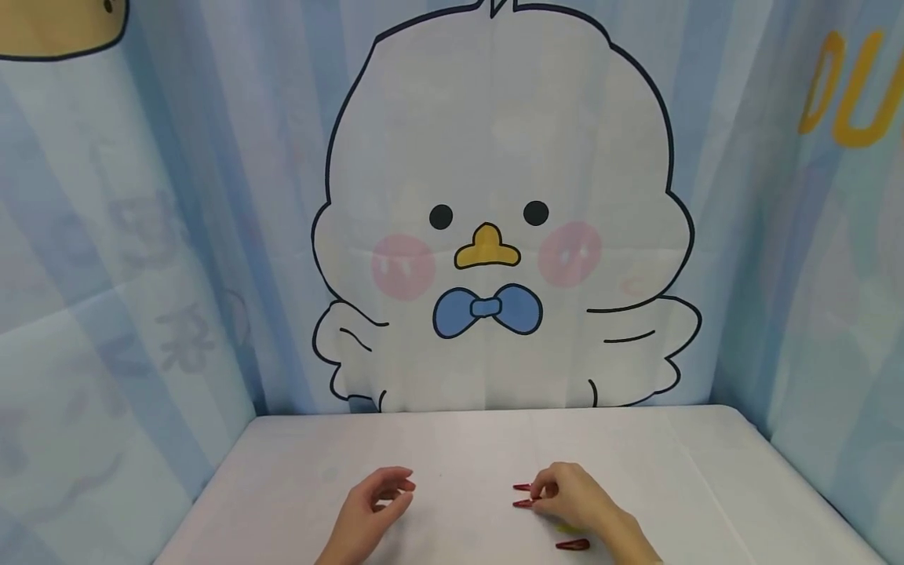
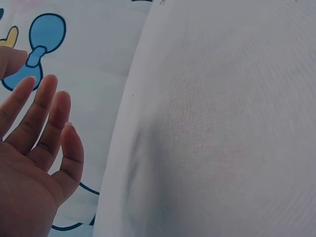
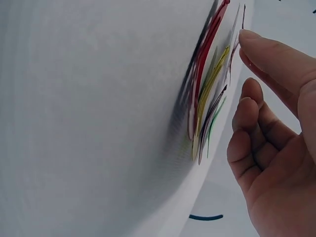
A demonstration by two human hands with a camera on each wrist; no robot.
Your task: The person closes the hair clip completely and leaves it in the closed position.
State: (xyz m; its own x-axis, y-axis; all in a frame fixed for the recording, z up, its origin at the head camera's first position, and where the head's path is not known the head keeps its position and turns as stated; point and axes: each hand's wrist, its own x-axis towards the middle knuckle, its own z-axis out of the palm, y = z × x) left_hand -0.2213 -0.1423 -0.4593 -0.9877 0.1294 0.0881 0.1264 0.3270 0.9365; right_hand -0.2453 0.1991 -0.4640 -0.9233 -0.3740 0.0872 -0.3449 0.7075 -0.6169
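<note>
My right hand (image 1: 575, 496) is low over the white table, and its thumb and forefinger pinch a slim dark red hair clip (image 3: 243, 18). Another red hair clip (image 1: 523, 504) lies just under those fingers. Nearer the front sits a dark red snap hair clip (image 1: 573, 544). From the right wrist, a red clip (image 3: 203, 61), a yellow clip (image 3: 213, 86), a dark purplish clip (image 3: 211, 120) and a green clip (image 3: 214, 123) line up side by side; the hand partly hides them from the head camera. My left hand (image 1: 369, 508) hovers at the left, fingers loosely bent, holding nothing.
A white-covered table (image 1: 452, 447) spreads beneath both hands. Behind it hangs a blue and white curtain (image 1: 494, 157) printed with a cartoon chick, and further curtains (image 1: 92, 314) close off both sides.
</note>
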